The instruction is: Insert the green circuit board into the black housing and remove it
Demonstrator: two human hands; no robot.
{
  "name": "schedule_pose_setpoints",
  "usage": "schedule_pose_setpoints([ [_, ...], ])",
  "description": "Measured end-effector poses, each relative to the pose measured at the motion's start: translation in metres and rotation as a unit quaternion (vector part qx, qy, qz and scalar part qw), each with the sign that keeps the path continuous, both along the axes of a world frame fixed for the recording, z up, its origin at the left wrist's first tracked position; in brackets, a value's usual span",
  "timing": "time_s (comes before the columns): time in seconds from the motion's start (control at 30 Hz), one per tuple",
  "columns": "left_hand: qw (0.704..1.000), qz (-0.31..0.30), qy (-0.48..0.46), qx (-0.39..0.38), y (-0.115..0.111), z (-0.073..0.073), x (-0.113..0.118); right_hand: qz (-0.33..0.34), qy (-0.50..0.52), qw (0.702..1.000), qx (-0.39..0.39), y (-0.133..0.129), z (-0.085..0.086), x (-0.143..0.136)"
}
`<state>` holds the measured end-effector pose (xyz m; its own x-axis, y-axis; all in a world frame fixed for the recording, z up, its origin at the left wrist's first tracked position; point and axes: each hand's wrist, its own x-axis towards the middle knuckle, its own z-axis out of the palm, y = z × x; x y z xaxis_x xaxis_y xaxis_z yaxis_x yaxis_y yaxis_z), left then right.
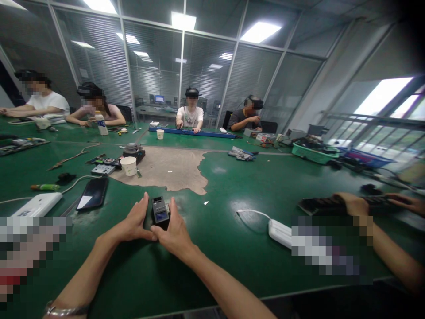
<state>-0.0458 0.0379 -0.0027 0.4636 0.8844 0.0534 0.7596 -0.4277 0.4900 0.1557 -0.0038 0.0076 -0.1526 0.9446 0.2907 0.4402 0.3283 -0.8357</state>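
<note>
A small black device (160,212) with a bluish panel on its near end stands on the green table (232,257), between my two hands. My left hand (135,221) is on its left side, fingers extended and thumb pointing toward the device, with a gap between palm and device. My right hand (174,230) lies close along the right side of the device, its fingers stretched forward; whether it touches the device is hard to tell. The two thumbs meet or nearly meet in front of the near end.
A phone (93,194), a white power bank (38,206) and a paper cup (129,166) lie to the left. Rightward are a white power strip (280,233) and another person's hands on a dark part (322,204). Several people sit around the table.
</note>
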Motion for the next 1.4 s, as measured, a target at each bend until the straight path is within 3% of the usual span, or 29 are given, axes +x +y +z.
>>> schedule_pose_setpoints([
  [0.27, 1.0, 0.006, -0.005, 0.003, 0.001, -0.003, 0.0, 0.011, 0.017, 1.0, 0.006, -0.003, -0.005, -0.009],
  [0.5, 1.0, -0.001, -0.016, 0.027, 0.004, -0.01, -0.003, -0.008, 0.075, 0.997, 0.032, -0.002, 0.022, -0.007],
  [0.7, 1.0, 0.001, 0.0, -0.002, 0.002, -0.006, -0.003, -0.063, 0.078, 0.993, 0.059, 0.003, 0.039, 0.022],
  [1.0, 1.0, 0.003, -0.006, -0.011, 0.0, 0.003, -0.001, -0.124, 0.016, 0.992, -0.015, -0.001, 0.011, 0.069],
  [1.2, 1.0, -0.005, -0.008, 0.001, 0.0, 0.003, 0.0, -0.128, -0.007, 0.992, -0.01, -0.005, -0.007, 0.075],
  [1.4, 1.0, -0.005, -0.012, -0.002, 0.001, -0.001, -0.001, -0.129, -0.033, 0.991, -0.003, -0.006, -0.012, 0.076],
])
